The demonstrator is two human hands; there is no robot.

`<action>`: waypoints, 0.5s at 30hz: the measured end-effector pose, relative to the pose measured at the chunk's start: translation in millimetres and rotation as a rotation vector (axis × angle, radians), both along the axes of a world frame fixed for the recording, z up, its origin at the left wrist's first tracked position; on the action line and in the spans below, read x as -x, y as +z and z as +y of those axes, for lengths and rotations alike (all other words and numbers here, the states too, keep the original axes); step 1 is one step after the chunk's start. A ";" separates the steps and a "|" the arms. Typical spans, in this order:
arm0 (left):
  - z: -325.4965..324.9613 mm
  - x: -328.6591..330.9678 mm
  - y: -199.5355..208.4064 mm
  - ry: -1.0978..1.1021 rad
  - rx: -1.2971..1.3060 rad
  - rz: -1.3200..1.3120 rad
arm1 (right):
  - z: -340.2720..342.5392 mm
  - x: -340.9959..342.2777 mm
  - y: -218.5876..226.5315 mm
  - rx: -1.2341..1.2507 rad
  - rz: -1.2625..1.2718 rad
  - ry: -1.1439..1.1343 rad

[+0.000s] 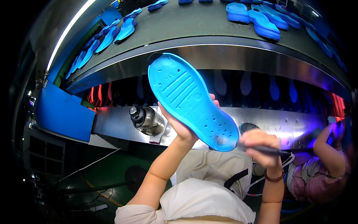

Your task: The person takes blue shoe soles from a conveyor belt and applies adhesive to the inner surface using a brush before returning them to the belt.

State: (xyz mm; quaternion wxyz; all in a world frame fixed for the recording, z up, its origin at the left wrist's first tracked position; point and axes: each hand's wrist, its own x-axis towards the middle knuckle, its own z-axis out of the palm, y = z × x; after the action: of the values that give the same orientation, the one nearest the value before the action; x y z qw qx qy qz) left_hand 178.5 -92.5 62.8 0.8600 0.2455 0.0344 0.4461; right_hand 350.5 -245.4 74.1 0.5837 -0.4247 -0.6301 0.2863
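Observation:
A bright blue shoe sole [179,89] rests tilted across my left hand [182,128], its broad end up at the left and its narrower end down at the right. The thumb side grips one edge, while fingertips show past the opposite edge. At the sole's lower end, my right hand [263,143] is closed round a slim black-handled tool [270,150]. Motion smears the fingers and the tool's front. A pale blurred patch lies on the sole just beside it; whether that is the tool's tip, I cannot tell. A beaded bracelet circles my right wrist.
Ahead, a dark conveyor belt [186,22] carries several blue soles [264,24]. Below it runs a metal ledge [112,121] with a dark translucent bottle [147,121]. A blue metal box [63,112] stands at left. Another person's arm [326,142] is at far right.

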 end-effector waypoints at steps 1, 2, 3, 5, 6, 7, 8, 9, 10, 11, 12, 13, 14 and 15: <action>0.4 -1.3 0.7 0.001 0.014 0.012 | 3.0 2.4 -1.4 0.015 -0.029 -0.118; 2.1 -0.5 0.8 -0.002 -0.019 0.002 | 3.8 4.6 -2.2 0.015 -0.106 -0.050; 4.1 0.9 0.3 -0.004 -0.053 -0.008 | 3.4 7.1 -2.9 0.014 -0.182 0.018; 6.2 3.1 1.3 -0.036 -0.104 -0.044 | 0.7 6.4 -0.5 0.018 -0.101 0.159; 5.9 3.3 3.5 -0.068 -0.122 -0.071 | 0.3 -1.5 -10.2 0.022 0.056 0.198; 5.0 3.5 6.3 -0.098 -0.141 -0.097 | 1.1 -6.7 -19.3 0.027 0.213 0.236; 2.2 1.4 13.2 -0.079 -0.090 -0.037 | -1.6 -3.2 -16.5 0.184 0.404 0.113; -0.2 -1.0 18.5 -0.060 -0.039 0.022 | 0.4 -1.4 -21.5 0.173 0.420 0.077; 0.5 -2.6 16.8 -0.114 0.091 -0.019 | 0.7 3.9 -30.5 0.150 0.546 0.075; -7.7 -3.3 13.6 -0.054 -0.003 0.130 | 1.5 11.9 -34.6 0.118 0.671 0.082; -26.0 -3.7 2.1 -0.098 0.018 0.098 | 3.2 25.3 -29.3 0.156 0.803 0.053; -37.6 -3.6 -9.6 -0.140 0.037 0.068 | 5.0 37.1 -23.6 0.194 0.936 0.027; -36.0 -6.4 -13.3 -0.243 -0.009 -0.024 | 3.7 39.0 -22.9 0.204 0.899 0.018; -34.6 -7.0 -14.2 -0.348 -0.056 -0.117 | 3.0 35.2 -20.6 0.201 0.686 0.055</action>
State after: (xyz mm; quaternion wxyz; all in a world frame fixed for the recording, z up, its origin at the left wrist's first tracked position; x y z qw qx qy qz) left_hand 185.5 -127.1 48.5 0.9175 0.2453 -0.0710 0.3049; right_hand 315.3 -242.4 53.5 0.7086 -0.3422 -0.3774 0.4883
